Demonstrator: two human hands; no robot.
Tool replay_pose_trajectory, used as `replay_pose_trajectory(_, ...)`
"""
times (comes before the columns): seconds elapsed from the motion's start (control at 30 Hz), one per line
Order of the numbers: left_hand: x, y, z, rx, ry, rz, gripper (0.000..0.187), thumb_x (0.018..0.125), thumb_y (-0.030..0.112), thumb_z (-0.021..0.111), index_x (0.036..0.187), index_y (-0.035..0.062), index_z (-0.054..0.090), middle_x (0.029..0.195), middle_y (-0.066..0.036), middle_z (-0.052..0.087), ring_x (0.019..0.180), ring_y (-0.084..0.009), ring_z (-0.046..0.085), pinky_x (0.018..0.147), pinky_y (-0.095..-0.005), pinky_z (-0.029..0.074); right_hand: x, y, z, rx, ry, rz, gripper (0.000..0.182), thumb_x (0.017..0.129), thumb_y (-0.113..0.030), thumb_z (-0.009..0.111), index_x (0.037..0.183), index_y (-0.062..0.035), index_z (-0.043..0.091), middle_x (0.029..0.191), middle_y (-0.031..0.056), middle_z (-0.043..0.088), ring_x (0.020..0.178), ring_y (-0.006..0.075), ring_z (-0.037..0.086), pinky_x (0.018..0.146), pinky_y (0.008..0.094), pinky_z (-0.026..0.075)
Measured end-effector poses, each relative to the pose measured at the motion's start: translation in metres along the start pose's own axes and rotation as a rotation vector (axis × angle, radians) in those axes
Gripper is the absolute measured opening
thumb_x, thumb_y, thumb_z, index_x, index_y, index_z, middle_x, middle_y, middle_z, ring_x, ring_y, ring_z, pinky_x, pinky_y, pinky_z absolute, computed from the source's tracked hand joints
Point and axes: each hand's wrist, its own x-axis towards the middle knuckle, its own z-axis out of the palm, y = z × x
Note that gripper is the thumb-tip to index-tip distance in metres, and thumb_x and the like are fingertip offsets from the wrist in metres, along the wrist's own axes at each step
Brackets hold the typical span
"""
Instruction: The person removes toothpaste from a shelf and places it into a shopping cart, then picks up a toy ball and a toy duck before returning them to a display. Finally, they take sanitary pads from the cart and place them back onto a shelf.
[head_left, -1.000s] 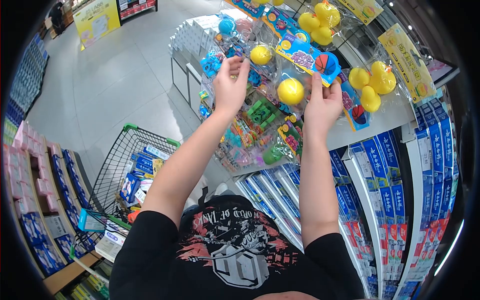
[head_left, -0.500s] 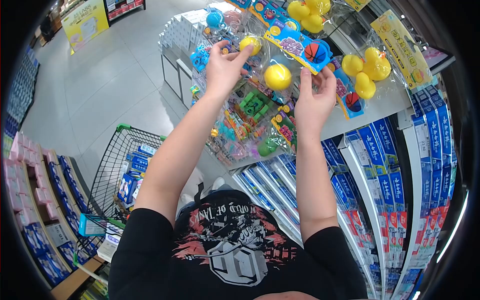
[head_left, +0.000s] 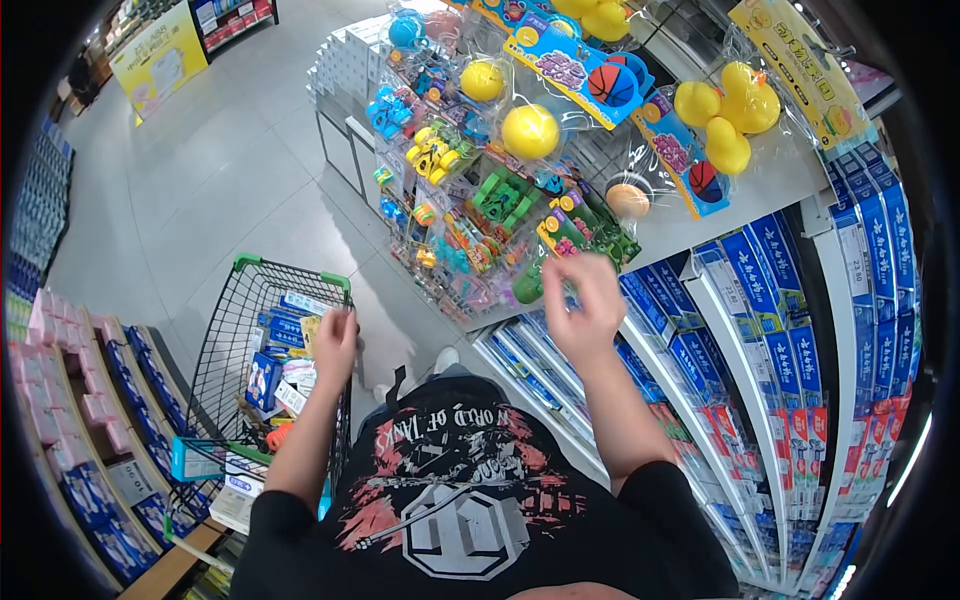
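My left hand (head_left: 333,345) hangs over the right side of the shopping cart (head_left: 348,290), its fingers curled together; what they hold, if anything, is hidden. In front of the toy display, my right hand (head_left: 585,305) is raised and blurred, so its fingers are not clear. Beyond it lies a bagged toy with a blue card (head_left: 580,72) and a yellow ball (head_left: 530,132). Another yellow ball (head_left: 482,81) is beside it. Green packaged toys (head_left: 503,197) and a yellow toy car (head_left: 432,155) lie on the near part of the display.
Shelves of blue toothpaste boxes (head_left: 745,275) curve along the right. Yellow ducks (head_left: 727,147) in clear wrap sit at the display's right. At the left stand shelves with pink packs (head_left: 60,365). A yellow sign (head_left: 160,62) stands on the floor at the upper left.
Both hands have left the blue-carded ball toy and drawn back toward my body. My left hand is now by the cart, and my right hand is lower, near the display's front edge.
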Motion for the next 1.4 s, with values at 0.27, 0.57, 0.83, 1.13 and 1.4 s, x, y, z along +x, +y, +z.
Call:
replay_pose_trajectory(0.27, -0.164, -0.087, -0.068, 0.662, 0.119, -0.03, 0.033, 0.1, 0.027, 0.059, 0.116, -0.0016, 0.059, 0.098, -0.023, 0.067, 0.094, -0.0394, 0.064, 0.085, -0.0479, 0.048, -0.129, 0.018, 0.007, 0.042, -0.384, 0.014, 0.011, 0.076, -0.004, 0.078, 0.084, -0.0077, 0.071, 0.072, 0.0034, 0.065, 0.072, 0.023, 0.064, 0.081, 0.0372, 0.049)
replay_pose_trajectory(0.57, -0.203, -0.148, -0.051, 0.174, -0.157, -0.457, 0.054, 0.106, 0.042, 0.039, 0.113, -0.0058, 0.064, 0.109, -0.032, 0.065, 0.108, -0.0468, 0.061, 0.093, -0.0478, 0.047, -0.203, 0.034, 0.048, 0.141, -0.593, -0.112, 0.006, 0.081, -0.011, 0.073, 0.08, -0.0077, 0.068, 0.063, 0.0083, 0.056, 0.062, 0.0287, 0.059, 0.06, 0.043, 0.048)
replay_pose_trajectory(0.83, -0.226, -0.173, -0.053, 0.09, -0.212, -0.648, 0.067, 0.102, 0.057, 0.043, 0.123, -0.0038, 0.062, 0.113, -0.027, 0.067, 0.11, -0.0383, 0.064, 0.096, -0.0433, 0.047, -0.303, 0.089, 0.057, 0.129, -0.983, 0.259, 0.007, 0.087, -0.014, 0.074, 0.092, -0.0116, 0.07, 0.059, 0.0092, 0.054, 0.057, 0.0286, 0.056, 0.059, 0.0408, 0.044)
replay_pose_trajectory(1.13, -0.183, -0.185, -0.043, 0.138, 0.144, -0.879, 0.058, 0.098, 0.054, 0.051, 0.1, 0.0, 0.072, 0.095, -0.022, 0.073, 0.095, -0.0369, 0.069, 0.089, -0.0438, 0.051, -0.329, 0.109, 0.022, -0.058, -1.207, 0.712, 0.027, 0.084, -0.03, 0.076, 0.091, -0.0057, 0.069, 0.056, 0.0069, 0.047, 0.054, 0.0154, 0.042, 0.052, 0.0348, 0.036)
replay_pose_trajectory(1.4, -0.078, -0.244, 0.027, 0.295, -0.199, -0.772, 0.042, 0.092, 0.034, 0.061, 0.121, 0.0039, 0.063, 0.117, -0.022, 0.069, 0.112, -0.0373, 0.065, 0.097, -0.0457, 0.051, -0.477, 0.227, -0.066, 0.126, -1.409, 0.769, 0.02, 0.091, -0.01, 0.064, 0.111, -0.0097, 0.068, 0.089, 0.0124, 0.072, 0.082, 0.0259, 0.07, 0.076, 0.0347, 0.052)
